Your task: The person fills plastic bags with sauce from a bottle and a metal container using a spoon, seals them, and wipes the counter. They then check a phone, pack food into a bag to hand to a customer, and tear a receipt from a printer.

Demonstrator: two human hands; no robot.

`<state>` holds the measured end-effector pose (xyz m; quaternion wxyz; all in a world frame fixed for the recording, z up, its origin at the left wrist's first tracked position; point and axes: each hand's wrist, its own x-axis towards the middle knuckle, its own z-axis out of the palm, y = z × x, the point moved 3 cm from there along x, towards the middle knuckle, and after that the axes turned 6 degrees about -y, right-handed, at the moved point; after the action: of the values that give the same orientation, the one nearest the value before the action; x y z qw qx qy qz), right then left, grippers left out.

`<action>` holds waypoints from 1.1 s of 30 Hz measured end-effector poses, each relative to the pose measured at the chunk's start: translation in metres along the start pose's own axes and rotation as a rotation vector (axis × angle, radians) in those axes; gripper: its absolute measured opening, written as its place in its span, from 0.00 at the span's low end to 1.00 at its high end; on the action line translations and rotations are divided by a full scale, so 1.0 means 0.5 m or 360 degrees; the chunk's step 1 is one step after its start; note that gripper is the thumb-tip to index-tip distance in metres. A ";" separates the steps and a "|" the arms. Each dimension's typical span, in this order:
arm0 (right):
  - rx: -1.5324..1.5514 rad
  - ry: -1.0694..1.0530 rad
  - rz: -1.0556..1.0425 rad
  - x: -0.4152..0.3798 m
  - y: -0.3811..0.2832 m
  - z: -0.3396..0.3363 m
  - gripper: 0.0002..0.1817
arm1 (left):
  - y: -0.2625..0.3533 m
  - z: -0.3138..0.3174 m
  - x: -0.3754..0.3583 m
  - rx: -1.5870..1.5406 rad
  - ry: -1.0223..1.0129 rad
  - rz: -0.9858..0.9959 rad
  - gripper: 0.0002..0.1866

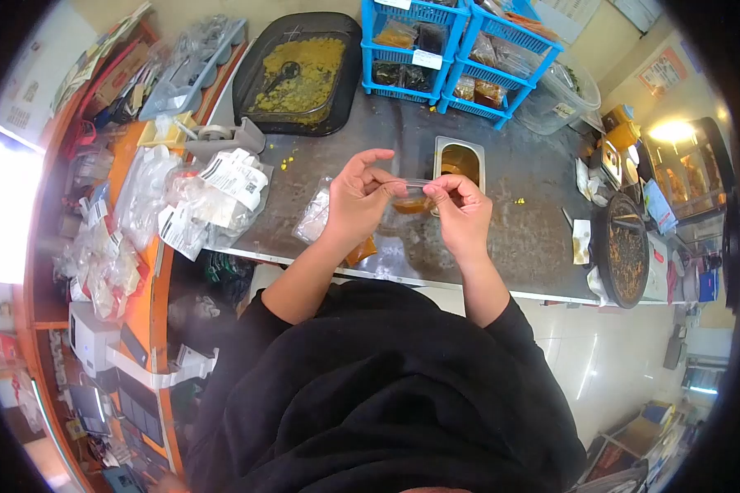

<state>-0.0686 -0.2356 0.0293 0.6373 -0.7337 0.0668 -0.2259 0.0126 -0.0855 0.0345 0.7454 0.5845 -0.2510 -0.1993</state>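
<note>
Between my two hands, above the metal table, a small clear plastic bag (415, 182) is stretched at its top edge. My left hand (360, 197) pinches one end with thumb and fingers, its index finger raised. The other end is pinched by my right hand (462, 215). Something orange-brown (411, 204) shows just below the stretched plastic; whether it lies inside the bag I cannot tell. Just behind my right hand is a steel container (460, 148) of brown sauce. Clear plastic bags (314, 217) lie beside my left wrist, and an orange packet (361, 251) is partly hidden behind it.
A black tray (349, 78) of yellow food with a ladle stands at the back left. Blue basket racks (403, 56) hold packets at the back. On the right is a round dark tray (625, 255). A tape dispenser (226, 141) and labelled plastic packages (222, 193) are on the left.
</note>
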 end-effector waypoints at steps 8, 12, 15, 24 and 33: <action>0.0049 -0.0326 0.0257 -0.041 0.018 0.060 0.05 | -0.030 -0.023 -0.061 -0.0238 0.0003 -0.0031 0.25; -0.0048 -0.0339 0.0381 -0.077 0.070 0.076 0.04 | -0.073 -0.057 -0.110 -0.0081 0.0075 -0.0122 0.27; 0.0063 -0.0338 0.0538 -0.097 0.126 0.095 0.04 | -0.104 -0.086 -0.150 -0.0011 0.0167 -0.0323 0.29; -0.0843 -0.0121 -0.0567 -0.054 0.027 0.062 0.11 | -0.266 -0.215 -0.155 0.1159 0.0514 -0.0501 0.27; -0.2152 0.1096 0.0933 -0.067 0.254 -0.623 0.17 | -0.192 -0.209 -0.128 0.1743 0.0385 -0.0004 0.26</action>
<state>-0.2042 -0.5274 -0.0747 0.0334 -0.8020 0.5705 -0.1736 0.0248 0.0102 -0.0877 0.3562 0.9052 -0.2299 0.0279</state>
